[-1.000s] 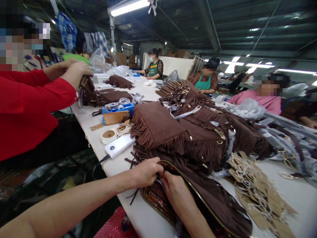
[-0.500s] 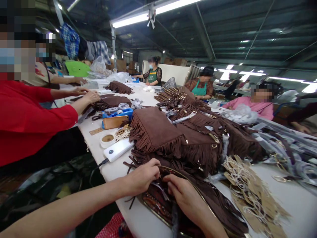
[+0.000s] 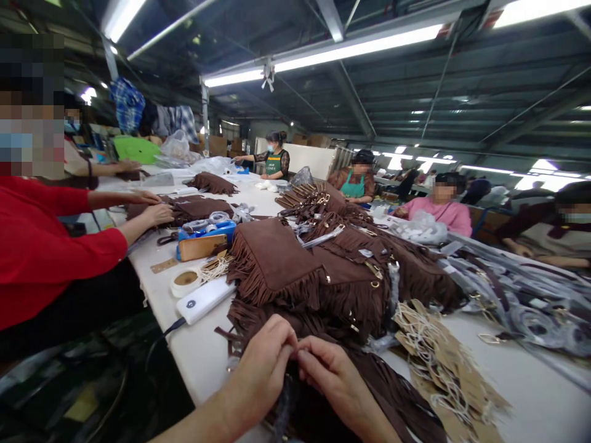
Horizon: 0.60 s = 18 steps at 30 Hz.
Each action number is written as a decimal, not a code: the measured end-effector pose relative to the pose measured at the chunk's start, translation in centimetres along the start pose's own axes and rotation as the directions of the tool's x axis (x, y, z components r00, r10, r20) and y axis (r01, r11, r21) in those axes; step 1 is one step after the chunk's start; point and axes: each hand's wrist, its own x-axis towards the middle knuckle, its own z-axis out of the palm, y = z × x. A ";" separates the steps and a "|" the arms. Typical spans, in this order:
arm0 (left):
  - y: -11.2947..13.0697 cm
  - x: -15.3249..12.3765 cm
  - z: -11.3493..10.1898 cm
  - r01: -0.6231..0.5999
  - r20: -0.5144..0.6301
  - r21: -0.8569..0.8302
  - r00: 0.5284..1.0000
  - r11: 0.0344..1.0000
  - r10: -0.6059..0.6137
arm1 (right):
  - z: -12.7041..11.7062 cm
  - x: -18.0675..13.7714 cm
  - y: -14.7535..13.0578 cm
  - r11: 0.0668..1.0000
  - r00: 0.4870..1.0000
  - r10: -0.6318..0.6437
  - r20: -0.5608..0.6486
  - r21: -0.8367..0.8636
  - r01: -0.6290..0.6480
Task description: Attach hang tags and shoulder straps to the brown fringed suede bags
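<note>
My left hand [image 3: 269, 357] and my right hand [image 3: 329, 376] meet fingertip to fingertip above a dark brown fringed bag [image 3: 383, 381] at the table's near edge. Both are closed in a pinch; whatever lies between the fingers is too small or hidden to make out. Below my hands the bag's middle is in shadow, and a strip of clear plastic wrap [image 3: 282, 403] hangs under my left hand. Just beyond lies a pile of similar brown fringed bags [image 3: 277, 255] with gold-coloured clasps.
Cardboard tags with white strings [image 3: 443, 363] lie to the right. A white device [image 3: 206, 299] with a cable and a tape roll [image 3: 185, 281] are at left. Plastic-wrapped straps [image 3: 526, 301] cover the far right. A co-worker in red [image 3: 60, 246] works at left; others sit around the table.
My hands have come together, the left turning upright beside the right. The bag's patterned inside and gold-coloured edge, visible before, are now mostly hidden. The camera view has tilted up and turned right.
</note>
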 end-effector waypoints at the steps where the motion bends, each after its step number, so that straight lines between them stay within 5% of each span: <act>1: -0.1 0.1 0.2 0.005 -0.026 -0.016 1.000 1.000 -0.005 | -0.1 -0.1 0.0 1.000 1.000 0.010 0.013 0.026 -0.010; 4: 0.2 0.2 0.7 0.026 -0.050 -0.049 0.998 0.998 -0.029 | -0.2 0.0 0.5 0.999 1.000 0.010 -0.009 0.041 -0.009; 10: 0.4 -0.8 1.9 0.313 0.080 -0.305 0.950 0.899 -0.303 | 0.3 0.1 1.9 0.998 0.993 -0.018 -0.112 0.054 0.024; 18: -1.2 -0.9 1.8 0.350 0.067 -0.313 0.935 0.883 -0.347 | 0.8 0.3 2.4 0.981 0.989 0.039 -0.139 0.196 -0.011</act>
